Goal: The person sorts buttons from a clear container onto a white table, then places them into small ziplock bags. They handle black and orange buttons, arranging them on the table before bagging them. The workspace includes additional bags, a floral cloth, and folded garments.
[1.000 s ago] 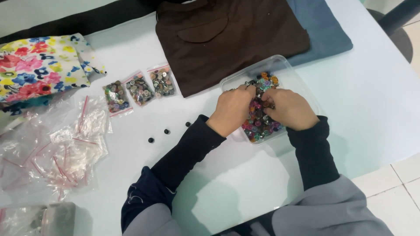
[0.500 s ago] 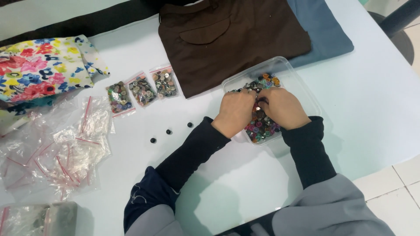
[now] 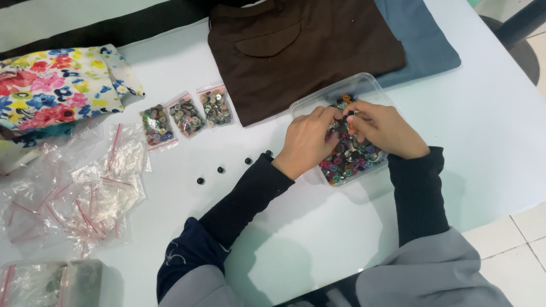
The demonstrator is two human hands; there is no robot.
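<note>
Head view: both hands' fingers [image 3: 335,120] pinched together inside clear tray [image 3: 364,84], touching mixed buttons [image 3: 350,159].

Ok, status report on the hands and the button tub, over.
Both hands in the clear tub: left hand, right hand, fingers among mixed buttons. Grip unclear. Four black buttons loose beside it.

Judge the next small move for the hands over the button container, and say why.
Probably lift one dark button out and set it beside the loose black buttons on the table. Both the left hand and right hand have fingertips meeting over the mixed buttons in the clear container; whether they pinch one is hidden.
</note>
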